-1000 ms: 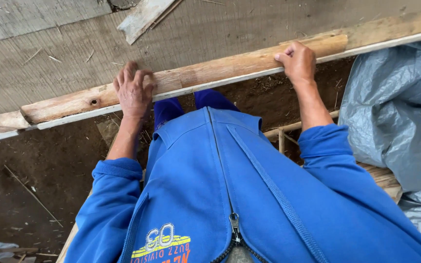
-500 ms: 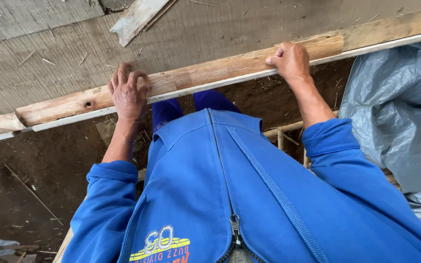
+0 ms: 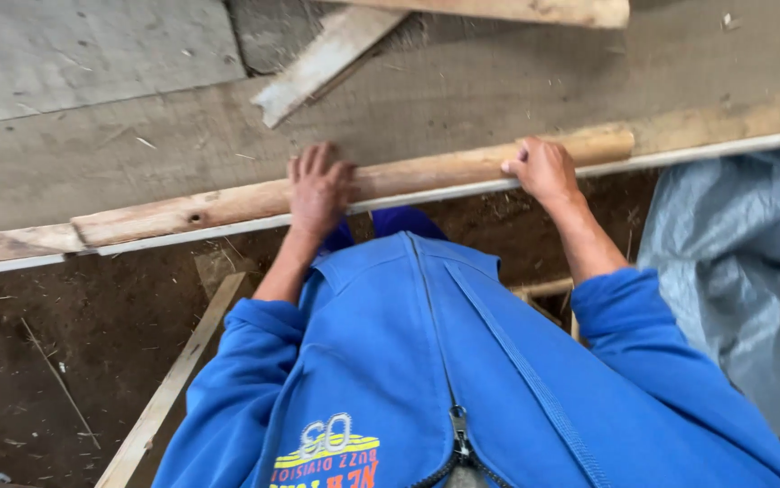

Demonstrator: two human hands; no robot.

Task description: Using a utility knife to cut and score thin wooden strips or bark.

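A long, rough wooden batten (image 3: 227, 204) lies along the edge of a grey board surface (image 3: 462, 81), just above a thin white strip (image 3: 679, 155). My left hand (image 3: 317, 188) rests flat on top of the batten near its middle, fingers spread over it. My right hand (image 3: 545, 172) grips the batten close to its right end, fingers curled over the near edge. Both arms are in blue sleeves of a zipped blue jacket (image 3: 426, 380).
A loose wooden offcut (image 3: 322, 61) lies on the grey surface beyond the batten, with another plank (image 3: 534, 11) at the top edge. Below is bare earth (image 3: 56, 343) with a thin wooden slat (image 3: 173, 380). Grey plastic sheeting (image 3: 742, 271) bunches at the right.
The view has shifted right, so the batten and both hands sit further right in frame. My hands keep their places on the batten.
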